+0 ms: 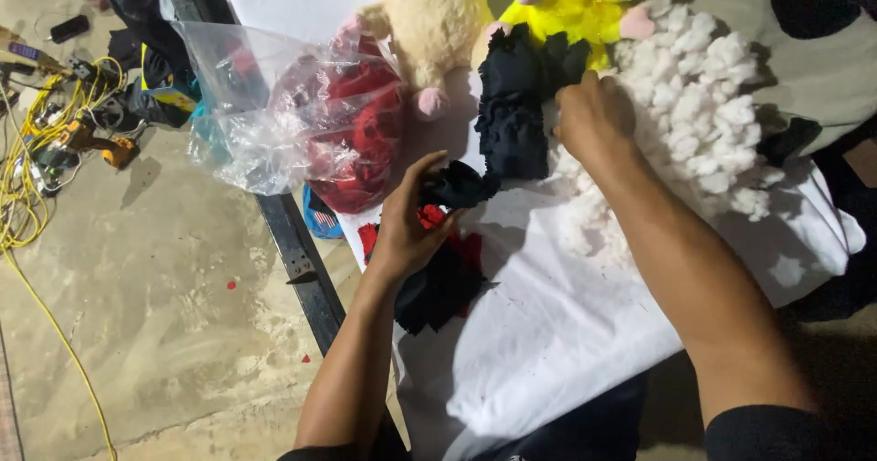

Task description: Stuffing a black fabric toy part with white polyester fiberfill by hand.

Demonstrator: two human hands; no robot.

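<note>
Both forearms are reaching away from the camera over a white cloth (557, 333) that is covering the desk. Left hand (409, 228) is hovering near the desk's left edge, its grip pinching a small black fabric scrap (461, 187) between thumb and fingers, just above a loose heap of black and red scraps (446, 283) lying on the cloth. Right hand (594, 118) is pressing farther back, its fingers curling down at the seam between a long black ruffled strip (516, 105) and a mound of white fluffy stuffing (699, 123); whether that grip is clenching anything cannot be told. That black strip is lying with its long axis running from the pinched scrap toward the desk's far edge. Beyond it, a cream plush toy (429, 13) and a yellow plush toy (571, 4) are resting at the far edge. A clear plastic bag (265, 105) holding red fabric is hanging over the left edge, above a concrete floor (155, 306) where yellow cable (36, 196) is trailing.
</note>
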